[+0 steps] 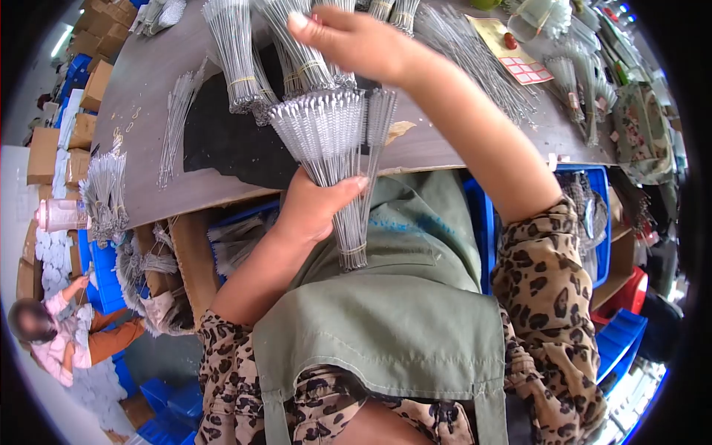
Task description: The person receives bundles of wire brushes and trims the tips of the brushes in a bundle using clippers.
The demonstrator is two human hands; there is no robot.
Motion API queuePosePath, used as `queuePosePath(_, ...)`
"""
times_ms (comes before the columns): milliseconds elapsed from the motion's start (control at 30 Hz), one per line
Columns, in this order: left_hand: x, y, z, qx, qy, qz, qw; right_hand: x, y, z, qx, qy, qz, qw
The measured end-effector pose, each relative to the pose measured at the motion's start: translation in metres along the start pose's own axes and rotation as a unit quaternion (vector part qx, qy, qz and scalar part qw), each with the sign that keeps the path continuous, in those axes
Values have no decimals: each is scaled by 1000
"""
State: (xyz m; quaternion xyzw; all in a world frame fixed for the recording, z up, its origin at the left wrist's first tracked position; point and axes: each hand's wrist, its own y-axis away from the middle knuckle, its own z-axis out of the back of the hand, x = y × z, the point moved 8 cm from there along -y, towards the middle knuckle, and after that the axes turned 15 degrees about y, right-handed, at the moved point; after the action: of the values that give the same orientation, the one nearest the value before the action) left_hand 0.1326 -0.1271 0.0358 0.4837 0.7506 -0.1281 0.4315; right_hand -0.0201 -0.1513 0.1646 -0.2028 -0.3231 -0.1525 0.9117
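Note:
My left hand [315, 204] is closed around a bundle of thin wire-handled straw brushes [319, 130], in front of the apron. Their white bristle heads fan out at the top, and a band ties the lower ends. A few brushes [380, 119] stand slightly apart at the bundle's right side. Above, my right hand [356, 44] is over other tied brush bundles [297, 44] at the table's far side. Its thumb is stretched out, the other fingers are partly hidden, and I see nothing held in it.
Loose brushes [178, 122] lie beside a black mat [222, 141] on the grey table [141, 81]. More loose wire brushes [475, 67] spread at the upper right, near a yellow sheet with labels [512, 52]. Blue bins [601, 259] stand below. A seated person [63, 334] is at the left.

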Motion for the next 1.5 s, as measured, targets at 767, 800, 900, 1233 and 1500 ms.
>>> queuePosePath(767, 15, 23, 32, -18, 94, 38, 995, -23, 44, -52, 250, -253, 66, 932)
queuePosePath(800, 15, 23, 31, -11, 94, 35, 995, -22, 44, -53, 258, -244, 73, 932)
queuePosePath(900, 15, 24, 28, -19, 89, 43, 995, -23, 43, -58, 282, -219, 91, 930)
queuePosePath(1233, 15, 24, 28, -30, 92, 46, 994, -26, 45, -61, 273, -241, 76, 928)
queuePosePath(1500, 13, 26, 27, -35, 77, 43, 995, -24, 44, -63, 285, -243, 119, 920)
